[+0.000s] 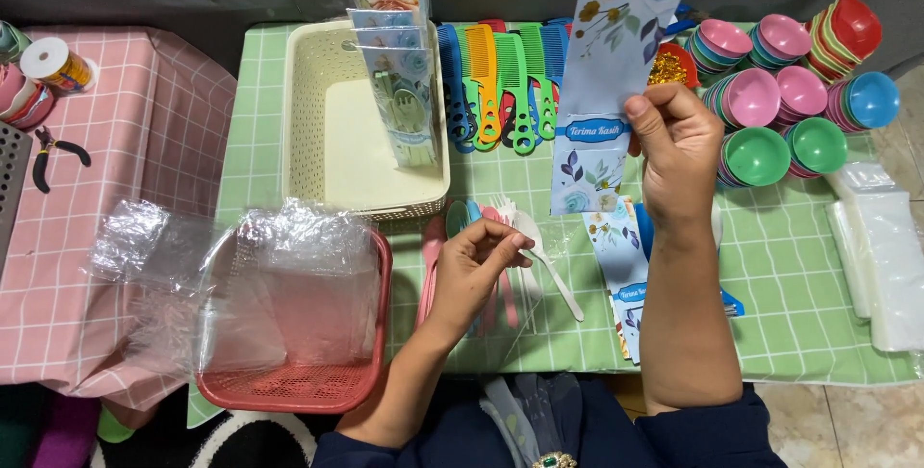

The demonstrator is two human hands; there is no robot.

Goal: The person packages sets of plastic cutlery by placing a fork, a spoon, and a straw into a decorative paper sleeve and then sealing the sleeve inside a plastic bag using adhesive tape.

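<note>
My right hand holds up a long pale-blue card with flower print, pinched at its right edge above the green checked table. My left hand rests lower, fingers closed on a white plastic spoon taken from a pile of pastel spoons and forks. More flowered cards lie flat under my right forearm.
A cream basket holds upright packed cards with combs. Coloured combs lie behind it. Stacked small bowls sit at the right, clear bags at the far right. A red basket with plastic wrap stands at the left; pliers lie on the pink cloth.
</note>
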